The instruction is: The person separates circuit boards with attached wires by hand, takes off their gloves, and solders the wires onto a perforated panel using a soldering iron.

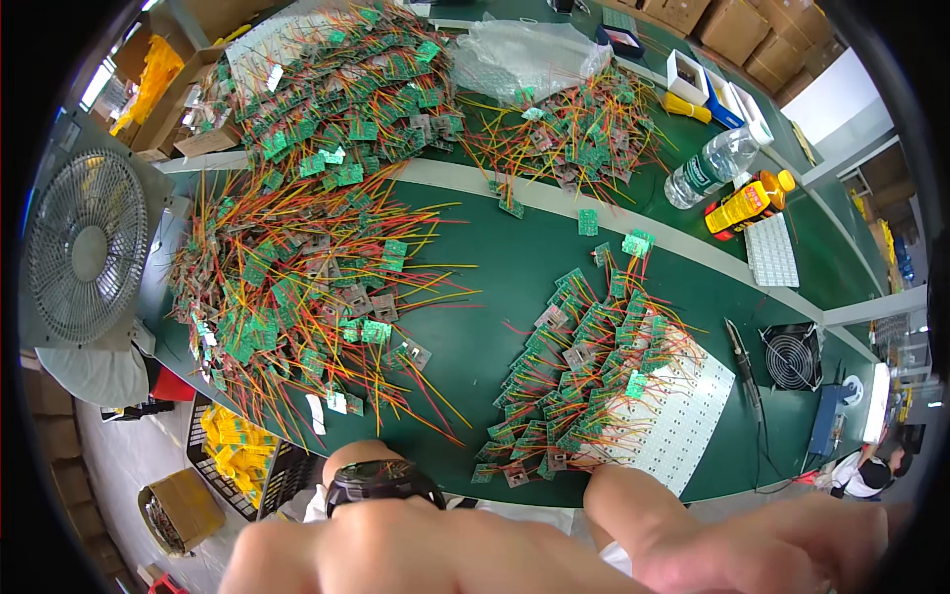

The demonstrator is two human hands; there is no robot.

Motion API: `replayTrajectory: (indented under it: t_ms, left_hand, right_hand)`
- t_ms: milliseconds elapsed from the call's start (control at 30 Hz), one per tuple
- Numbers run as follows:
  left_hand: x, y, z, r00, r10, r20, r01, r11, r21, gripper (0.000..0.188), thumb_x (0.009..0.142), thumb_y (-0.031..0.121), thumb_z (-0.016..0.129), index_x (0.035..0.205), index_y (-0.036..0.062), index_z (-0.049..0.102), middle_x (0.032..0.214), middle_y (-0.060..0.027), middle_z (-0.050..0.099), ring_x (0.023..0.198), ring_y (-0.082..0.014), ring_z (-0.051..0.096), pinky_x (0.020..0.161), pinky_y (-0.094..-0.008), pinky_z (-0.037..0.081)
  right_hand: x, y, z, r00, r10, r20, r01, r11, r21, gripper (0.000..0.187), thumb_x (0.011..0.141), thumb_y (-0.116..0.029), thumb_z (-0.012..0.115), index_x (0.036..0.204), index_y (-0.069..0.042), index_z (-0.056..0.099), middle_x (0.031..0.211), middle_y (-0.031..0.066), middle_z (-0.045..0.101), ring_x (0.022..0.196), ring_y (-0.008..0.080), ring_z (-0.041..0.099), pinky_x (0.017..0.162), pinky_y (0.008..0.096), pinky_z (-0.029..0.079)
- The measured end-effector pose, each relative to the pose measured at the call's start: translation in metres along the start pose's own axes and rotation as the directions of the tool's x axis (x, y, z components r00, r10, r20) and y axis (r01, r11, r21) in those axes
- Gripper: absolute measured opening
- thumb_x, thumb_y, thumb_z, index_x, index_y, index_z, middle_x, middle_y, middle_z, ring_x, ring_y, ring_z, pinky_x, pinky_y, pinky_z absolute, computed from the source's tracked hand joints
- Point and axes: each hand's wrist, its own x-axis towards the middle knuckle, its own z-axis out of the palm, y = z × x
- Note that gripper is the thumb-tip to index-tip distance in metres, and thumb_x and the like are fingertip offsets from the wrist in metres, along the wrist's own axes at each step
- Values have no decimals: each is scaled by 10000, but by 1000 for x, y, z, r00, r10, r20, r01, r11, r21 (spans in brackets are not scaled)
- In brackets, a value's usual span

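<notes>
Close under the camera, my left hand (426, 549) fills the lower edge, knuckles up, with a black watch (384, 481) on its wrist. My right hand (762, 554) is raised at the lower right, partly blurred. The fingers of both are mostly cut off or hidden, so whether they hold anything does not show. Beyond them, rows of small green circuit boards (569, 356) with red and yellow wires lie on the green table (450, 337). Some boards overlap a white perforated sheet (683, 426). A big tangled heap of wired boards (287, 287) lies to the left.
More wired boards (346, 99) are piled at the back, beside a clear plastic bag (529, 59). A soldering iron (744, 366), a small black fan (792, 358), a water bottle (708, 168) and a yellow bottle (749, 205) stand right. A large fan (89, 247) is left.
</notes>
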Motion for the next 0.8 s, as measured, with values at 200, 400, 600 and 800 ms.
replayTrajectory:
  t_ms: [200, 400, 600, 800]
  left_hand:
    - [7, 9, 7, 994, -64, 89, 53, 991, 122, 249, 902, 159, 525, 714, 11, 592, 745, -113, 601, 653, -236, 552, 638, -327, 486]
    - [-12, 24, 17, 977, -163, 139, 133, 969, 207, 238, 892, 161, 551, 708, 19, 598, 741, -98, 603, 641, -241, 567, 609, -326, 494]
    - [6, 39, 14, 951, -248, 185, 183, 932, 312, 228, 882, 162, 577, 701, 27, 604, 737, -84, 605, 629, -246, 583, 579, -326, 502]
    - [2, 9, 24, 956, -241, 168, 163, 911, 379, 214, 877, 162, 592, 708, 32, 604, 739, -75, 602, 630, -246, 587, 570, -325, 501]
  right_hand:
    - [7, 21, 3, 974, 89, -210, 55, 803, 594, 267, 864, -11, 522, 674, -123, 372, 662, -31, 418, 627, 78, 460, 689, 175, 364]
    - [-2, 3, 23, 909, 239, -342, 267, 296, 917, 258, 858, -21, 543, 694, -119, 370, 680, -30, 407, 622, 83, 444, 697, 179, 355]
    - [-8, -6, 34, 816, 465, -345, 505, -282, 816, 255, 853, -30, 565, 714, -115, 368, 699, -29, 396, 616, 87, 429, 706, 182, 347]
    - [-21, -9, 46, 741, 589, -323, 646, -494, 582, 247, 847, -78, 613, 738, -103, 394, 713, -16, 409, 629, 104, 438, 700, 206, 350]
